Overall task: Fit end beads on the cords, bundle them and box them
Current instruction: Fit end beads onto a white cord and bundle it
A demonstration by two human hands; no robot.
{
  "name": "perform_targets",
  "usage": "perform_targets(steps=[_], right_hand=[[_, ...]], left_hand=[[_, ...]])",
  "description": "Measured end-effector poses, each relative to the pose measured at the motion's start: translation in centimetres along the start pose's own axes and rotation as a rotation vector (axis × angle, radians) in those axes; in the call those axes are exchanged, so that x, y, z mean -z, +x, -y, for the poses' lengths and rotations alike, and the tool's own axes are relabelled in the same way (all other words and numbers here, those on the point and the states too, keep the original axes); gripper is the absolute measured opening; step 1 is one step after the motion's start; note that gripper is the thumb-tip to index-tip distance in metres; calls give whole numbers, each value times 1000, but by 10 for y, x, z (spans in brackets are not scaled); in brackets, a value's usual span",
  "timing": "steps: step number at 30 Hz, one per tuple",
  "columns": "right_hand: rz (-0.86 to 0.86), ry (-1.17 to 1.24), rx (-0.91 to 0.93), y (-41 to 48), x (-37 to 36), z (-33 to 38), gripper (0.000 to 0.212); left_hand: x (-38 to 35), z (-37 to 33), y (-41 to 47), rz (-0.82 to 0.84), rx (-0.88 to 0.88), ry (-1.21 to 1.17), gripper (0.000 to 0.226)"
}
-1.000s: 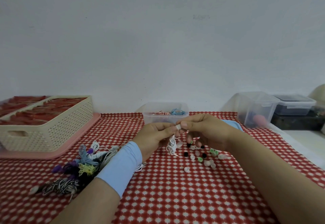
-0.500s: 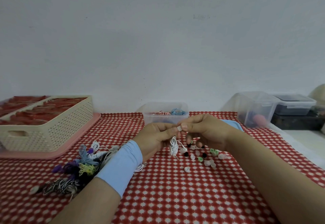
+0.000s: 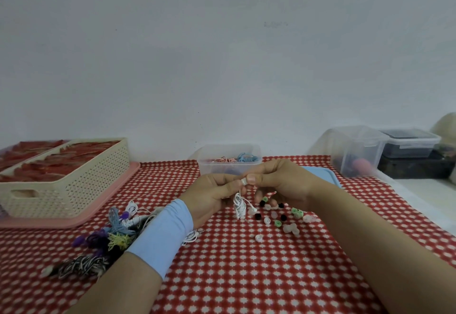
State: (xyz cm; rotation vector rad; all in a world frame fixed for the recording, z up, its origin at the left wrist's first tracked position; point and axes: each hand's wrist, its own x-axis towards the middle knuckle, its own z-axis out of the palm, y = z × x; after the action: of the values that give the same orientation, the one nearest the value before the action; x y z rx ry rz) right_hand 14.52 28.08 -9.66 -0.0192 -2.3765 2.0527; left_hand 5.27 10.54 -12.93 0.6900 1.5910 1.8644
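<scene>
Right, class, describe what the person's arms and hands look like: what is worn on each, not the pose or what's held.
The left hand is bare; a smooth light blue sleeve band wraps its wrist and lower forearm, ending in a straight hem. The right hand and right forearm are bare. No ring, watch or glove shows.

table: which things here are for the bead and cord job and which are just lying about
In use: white cord in left hand, white bead pinched by right hand, loose beads, cord pile, clear box of bundles.
Lying about: cream basket, pink tray, blue lid, tubs at right.
</scene>
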Motion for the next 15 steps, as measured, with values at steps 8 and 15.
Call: perform_targets(steps=[8, 15], right_hand=[[-97, -56, 36, -1, -1, 4, 22], [-38, -294, -41, -3, -1, 4, 19]], left_hand=[[-2, -5, 1, -49, -28, 37, 36], [-1, -14, -3, -140, -79, -5, 32]])
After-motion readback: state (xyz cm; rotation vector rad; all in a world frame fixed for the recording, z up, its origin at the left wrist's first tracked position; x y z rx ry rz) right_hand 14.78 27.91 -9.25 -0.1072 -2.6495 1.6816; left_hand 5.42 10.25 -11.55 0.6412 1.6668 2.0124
